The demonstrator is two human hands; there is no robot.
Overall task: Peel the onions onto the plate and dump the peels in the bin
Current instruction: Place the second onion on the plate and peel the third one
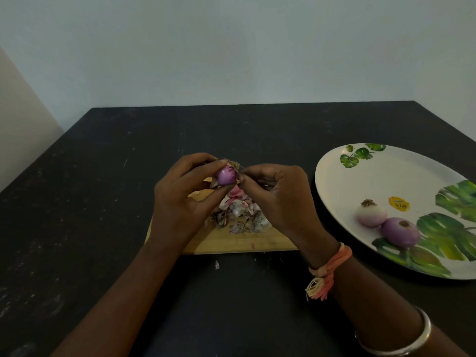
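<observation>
Left hand (180, 199) grips the onion (226, 177) (fingers (195, 161) curled); right hand (278, 199) pinches its root end (233, 164).

The tabletop (103, 202) was dark, matt and speckled with pale scuffs. The board (244, 243) looked like pale, smooth wood. The peels (239, 215) on it were papery and dry. The held onion (226, 176) shone glossy purple. The plate (373, 181) had a smooth, faintly glossy white surface with printed leaves. A bangle (422, 336) looked metallic; a wrist thread (332, 266) was frayed cloth.
</observation>
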